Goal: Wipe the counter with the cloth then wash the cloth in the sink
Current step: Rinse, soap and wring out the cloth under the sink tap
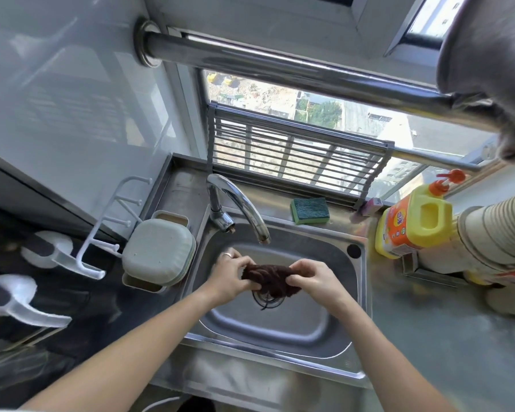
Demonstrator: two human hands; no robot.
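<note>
We stand at a steel table with a sink set into it, under a window that looks far down onto buildings and trees. A thick steel pipe crosses in front of the window, and a slatted rack leans against the glass behind the tap. A green sponge lies on the ledge behind the sink. To the right, a yellow bottle stands beside a stack of paper cups. To the left, a pale lidded box sits at the sink's edge, with a white hook rack on the wall near it.

Our left hand and right hand are both over the sink, each gripping one end of the dark brown cloth, which is bunched between them just below the tap's spout. A ring shows on the left hand.

The cloth covers part of the drain, where only dark curved lines show. Whether water runs from the tap we cannot tell. A grey fabric at the top right is cut off by the frame, and the dark area at the left edge is too blurred to make out. The label on the bottle is unreadable.
</note>
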